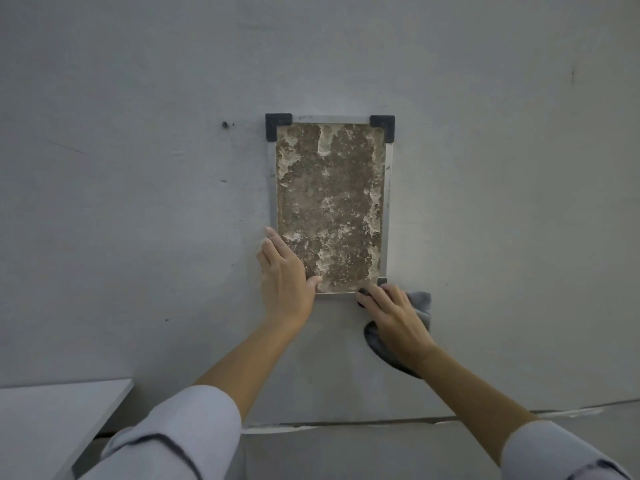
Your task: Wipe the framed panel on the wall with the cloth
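mottled brown-and-cream panel (330, 206), grey cloth (420, 306), grey wall (138, 202)

Rough, crusty panel (329, 202) w/ matt metal frame (329, 118) & blk plastic corners (277, 124); soft grey cloth (379, 344); matt wall (138, 202).

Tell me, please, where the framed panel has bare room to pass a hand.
Bare: the panel from its upper corners down to the hands. Crowded: its bottom edge, left hand lower-left, right hand holding the cloth lower-right.
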`<state>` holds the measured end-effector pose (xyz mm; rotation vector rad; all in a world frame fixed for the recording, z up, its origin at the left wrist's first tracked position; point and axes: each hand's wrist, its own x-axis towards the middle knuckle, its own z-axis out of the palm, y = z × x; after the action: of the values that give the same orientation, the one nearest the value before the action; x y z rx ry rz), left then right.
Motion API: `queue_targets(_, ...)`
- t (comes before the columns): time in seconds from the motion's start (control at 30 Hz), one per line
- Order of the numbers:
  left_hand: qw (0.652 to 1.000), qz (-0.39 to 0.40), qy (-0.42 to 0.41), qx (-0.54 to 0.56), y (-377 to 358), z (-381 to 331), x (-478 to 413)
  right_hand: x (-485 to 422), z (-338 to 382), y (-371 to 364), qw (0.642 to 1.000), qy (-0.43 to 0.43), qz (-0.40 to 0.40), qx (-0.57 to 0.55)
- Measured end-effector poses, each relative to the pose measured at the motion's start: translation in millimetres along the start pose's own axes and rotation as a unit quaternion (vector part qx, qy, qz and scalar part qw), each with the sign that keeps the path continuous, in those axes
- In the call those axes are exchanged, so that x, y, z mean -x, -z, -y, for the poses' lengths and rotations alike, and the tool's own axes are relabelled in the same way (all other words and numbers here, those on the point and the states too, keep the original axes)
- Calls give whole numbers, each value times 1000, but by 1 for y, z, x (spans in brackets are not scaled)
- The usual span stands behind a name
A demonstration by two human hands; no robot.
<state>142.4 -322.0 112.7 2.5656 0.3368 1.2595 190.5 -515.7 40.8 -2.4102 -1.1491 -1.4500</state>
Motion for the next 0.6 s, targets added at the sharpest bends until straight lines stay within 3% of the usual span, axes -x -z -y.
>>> queue_targets(0.17,1000,-2,4,-7,-1,-3,0,-9,17,-3,999,-44,-10,-27)
queue_targets(0.37,1000,-5,5,-21,1,-6,1,-41,57,-20,999,-9,22,-49)
queue_targets(0.6,1000,1,-1,-12,0,-1,0,-13,12,-1,999,6,42,-4)
